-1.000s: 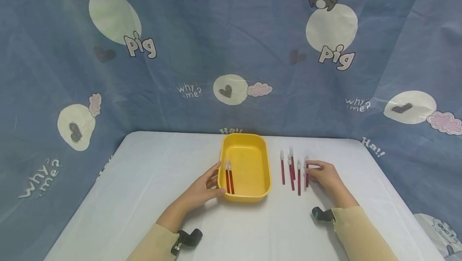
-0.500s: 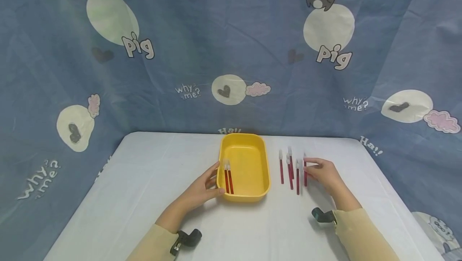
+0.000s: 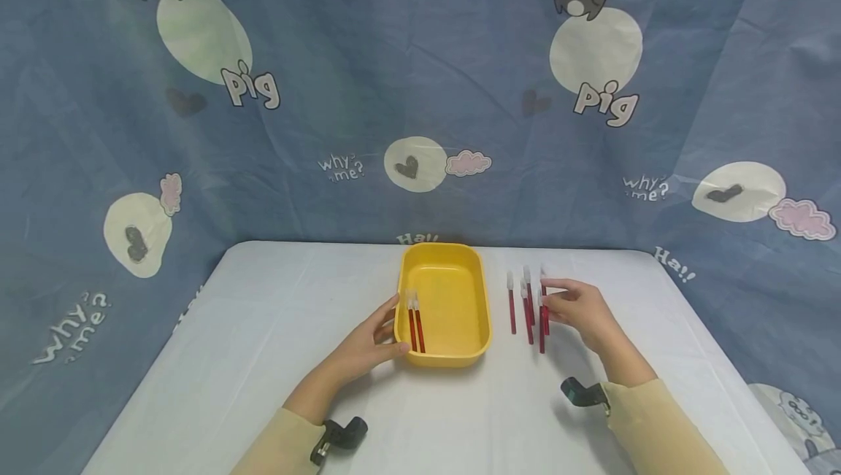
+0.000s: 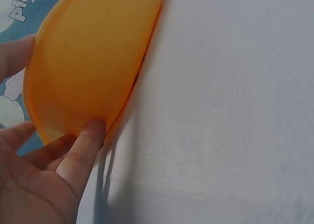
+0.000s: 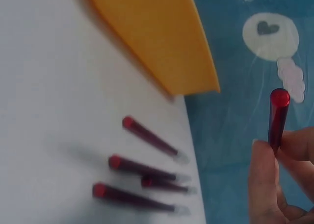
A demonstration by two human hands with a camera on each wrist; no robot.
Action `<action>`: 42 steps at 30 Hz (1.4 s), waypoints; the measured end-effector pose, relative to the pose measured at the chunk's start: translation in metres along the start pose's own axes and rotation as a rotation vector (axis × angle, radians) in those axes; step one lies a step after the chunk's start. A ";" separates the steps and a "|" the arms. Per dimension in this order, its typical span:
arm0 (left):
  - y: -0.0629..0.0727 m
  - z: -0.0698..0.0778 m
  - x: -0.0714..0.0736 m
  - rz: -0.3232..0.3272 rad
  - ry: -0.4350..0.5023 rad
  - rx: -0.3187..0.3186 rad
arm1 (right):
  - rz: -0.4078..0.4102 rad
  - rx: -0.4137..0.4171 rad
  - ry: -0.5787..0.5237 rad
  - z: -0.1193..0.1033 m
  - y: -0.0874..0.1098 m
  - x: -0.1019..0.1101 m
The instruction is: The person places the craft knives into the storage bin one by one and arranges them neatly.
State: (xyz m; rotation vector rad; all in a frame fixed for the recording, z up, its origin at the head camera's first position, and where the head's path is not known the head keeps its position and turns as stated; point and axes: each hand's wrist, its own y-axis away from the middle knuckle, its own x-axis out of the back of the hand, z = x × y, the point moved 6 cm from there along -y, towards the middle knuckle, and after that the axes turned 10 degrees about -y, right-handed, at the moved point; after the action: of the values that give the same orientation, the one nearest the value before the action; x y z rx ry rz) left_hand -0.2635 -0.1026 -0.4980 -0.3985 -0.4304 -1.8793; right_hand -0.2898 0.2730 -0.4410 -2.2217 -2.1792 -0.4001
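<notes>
My left hand (image 3: 369, 342) holds the yellow tray (image 3: 453, 360) at its near left corner, thumb on the front wall and fingers along the left side. In the left wrist view, the thumb (image 4: 86, 148) lies against the orange-looking tray wall. Two slim red sticks with clear caps (image 3: 420, 329) lie side by side along the tray's left side. To the right of the tray, my right hand (image 3: 581, 314) pinches another red, clear-capped stick (image 5: 278, 116) between thumb and fingers. The right wrist view shows this stick raised above the table, its round red end towards the camera.
Several more red sticks (image 3: 512, 311) lie on the white table (image 3: 315, 292) between the tray and my right hand, caps pointing away. A blue cloth (image 3: 368, 95) with pig prints hangs behind the table's far edge.
The right hand has lifted its red stick and moved it left, over the other sticks. The left hand and the tray stay in place.
</notes>
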 end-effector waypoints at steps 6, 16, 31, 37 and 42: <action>0.000 0.001 -0.001 -0.004 0.006 -0.001 | -0.008 0.017 -0.021 -0.009 0.003 -0.008; 0.000 0.002 -0.002 -0.009 -0.009 0.009 | -0.003 -0.004 -0.017 -0.019 0.006 -0.026; 0.000 0.001 -0.001 -0.002 -0.020 -0.010 | -0.050 0.045 -0.014 -0.035 0.006 -0.065; 0.001 0.002 0.000 -0.002 -0.019 -0.010 | -0.085 0.055 -0.026 -0.038 0.004 -0.082; 0.001 0.002 0.000 0.001 -0.020 -0.007 | -0.109 0.066 -0.048 -0.041 0.003 -0.096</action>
State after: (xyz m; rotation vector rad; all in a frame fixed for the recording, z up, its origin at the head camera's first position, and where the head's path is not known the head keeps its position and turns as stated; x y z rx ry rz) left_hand -0.2625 -0.1021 -0.4960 -0.4222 -0.4369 -1.8774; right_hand -0.2943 0.1710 -0.4180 -2.1070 -2.3090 -0.2748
